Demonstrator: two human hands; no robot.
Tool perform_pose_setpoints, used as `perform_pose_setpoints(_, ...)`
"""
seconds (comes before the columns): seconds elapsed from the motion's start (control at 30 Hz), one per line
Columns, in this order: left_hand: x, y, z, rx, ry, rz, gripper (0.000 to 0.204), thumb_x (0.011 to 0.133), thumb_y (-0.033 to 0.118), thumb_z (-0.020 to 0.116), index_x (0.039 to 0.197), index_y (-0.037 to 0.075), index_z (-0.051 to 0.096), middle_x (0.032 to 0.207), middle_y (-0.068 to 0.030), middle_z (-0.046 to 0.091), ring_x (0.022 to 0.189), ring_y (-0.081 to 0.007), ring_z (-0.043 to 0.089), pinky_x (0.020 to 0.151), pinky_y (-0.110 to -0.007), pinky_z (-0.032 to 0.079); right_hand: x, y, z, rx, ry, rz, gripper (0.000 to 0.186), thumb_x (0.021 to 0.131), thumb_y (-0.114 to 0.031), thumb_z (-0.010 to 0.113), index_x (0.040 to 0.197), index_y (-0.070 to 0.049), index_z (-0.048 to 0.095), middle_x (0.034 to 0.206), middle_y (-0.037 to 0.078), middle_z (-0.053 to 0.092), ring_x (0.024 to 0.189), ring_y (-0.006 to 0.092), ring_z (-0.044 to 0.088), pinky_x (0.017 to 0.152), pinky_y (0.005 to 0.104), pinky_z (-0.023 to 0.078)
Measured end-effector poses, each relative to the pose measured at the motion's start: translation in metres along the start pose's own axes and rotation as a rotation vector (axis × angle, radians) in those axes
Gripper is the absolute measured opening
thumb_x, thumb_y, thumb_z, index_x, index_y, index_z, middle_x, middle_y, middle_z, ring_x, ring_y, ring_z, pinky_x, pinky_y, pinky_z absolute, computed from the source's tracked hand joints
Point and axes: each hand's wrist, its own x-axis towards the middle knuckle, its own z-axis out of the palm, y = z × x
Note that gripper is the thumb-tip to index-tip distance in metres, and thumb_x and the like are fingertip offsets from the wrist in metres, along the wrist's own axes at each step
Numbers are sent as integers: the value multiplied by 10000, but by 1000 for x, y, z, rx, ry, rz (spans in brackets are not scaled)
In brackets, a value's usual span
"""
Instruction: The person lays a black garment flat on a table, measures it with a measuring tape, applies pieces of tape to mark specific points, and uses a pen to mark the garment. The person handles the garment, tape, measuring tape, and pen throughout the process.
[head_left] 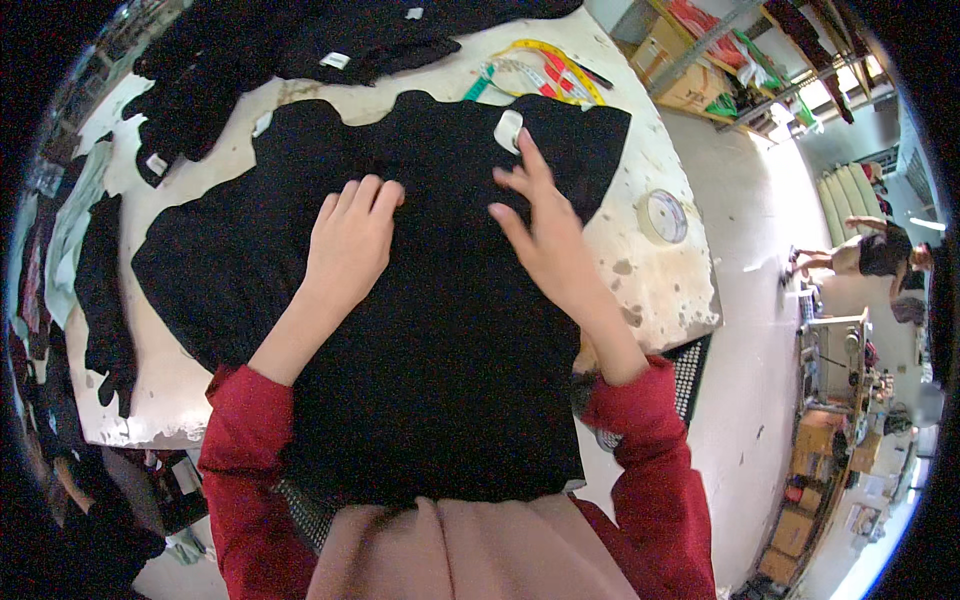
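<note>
A black garment point(440, 330) lies spread on the pale table point(670, 290) and hangs over its near edge toward my lap. On its left half my left hand point(352, 245) rests with fingers bent together, the tips curled into the cloth; a fold there seems pinched. My right hand point(548, 225) is over the right half, its fingers spread and its index finger stretched forward. That fingertip is at the edge of a small white rounded piece point(508, 129) lying on the cloth; whether it presses on it I cannot tell.
More black garments point(260, 70) with white tags lie at the far left. A yellow tape measure point(555, 62) is coiled beyond the cloth, and a tape roll point(662, 216) sits to the right. Black cloth point(103, 300) lies along the left edge. Another person point(880, 250) is far off right.
</note>
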Motion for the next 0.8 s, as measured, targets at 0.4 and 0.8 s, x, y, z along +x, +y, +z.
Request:
perform_pose_setpoints(0.4,-23,-25,-18,-26,134,-78,407,870,176,645,1229,7,556,1354,-195,482,1281,-348,450,1060,-443,384,56,23,6,545,141,72,310,937,-85,608,1237,-25,561,1135,89,618,1070,166,598,949,305,471)
perform_pose_setpoints(0.8,13,16,30,-340,-96,42,821,887,488,600,1465,-2,285,1492,-152,375,1377,-318,361,1136,-474,270,72,60,16,923,-324,412,432,784,39,737,1136,-59,506,992,52,630,938,144,639,829,291,533)
